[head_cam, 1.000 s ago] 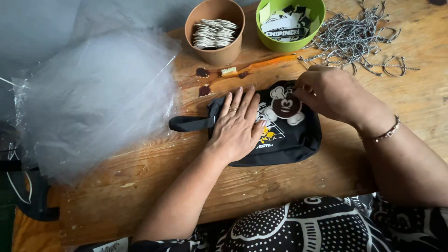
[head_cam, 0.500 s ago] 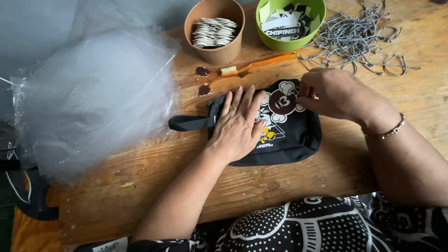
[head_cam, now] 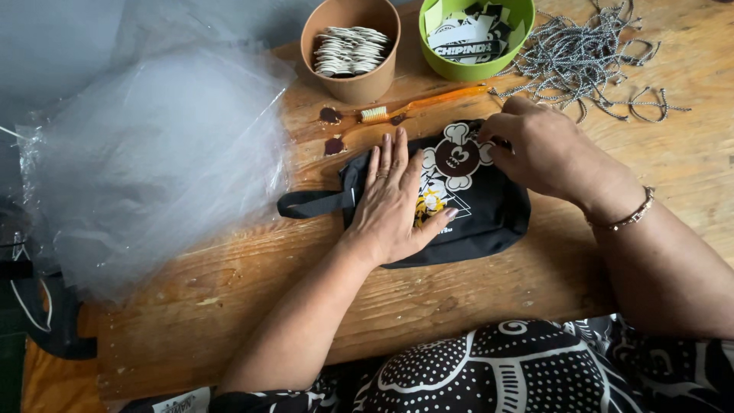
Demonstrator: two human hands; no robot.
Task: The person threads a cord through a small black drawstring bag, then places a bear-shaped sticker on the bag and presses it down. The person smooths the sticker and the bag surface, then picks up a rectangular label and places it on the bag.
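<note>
A small black pouch [head_cam: 474,206] with a cartoon print lies flat on the wooden surface [head_cam: 229,306] at the centre of the frame, its long axis running left to right and tilted slightly, with a black strap [head_cam: 310,203] sticking out toward the left of the frame. The left hand [head_cam: 394,203] lies palm down on the left half of the pouch, fingers spread and pointing toward the top of the frame, pressing the fabric flat. The right hand [head_cam: 547,153] comes in from the right and sits over the pouch's upper right corner, fingers curled and drawn together at the top edge as if pinching something small there; what the fingertips grip is hidden, so I cannot tell what it is. Both hands touch the pouch, the left on its body and the right at its top edge, so the edge being worked lies just under the right hand's fingertips and up and to the right of the left hand. Just above the pouch lies an orange toothbrush [head_cam: 428,103], beside 2 small dark spots on the wood. Further up stand a brown paper cup [head_cam: 350,80] filled with flat pale pieces and a green bowl [head_cam: 474,69] of printed tags. A heap of grey cords [head_cam: 589,53] spreads across the upper right, and a crumpled sheet of clear plastic [head_cam: 153,168] covers the left of the frame.
</note>
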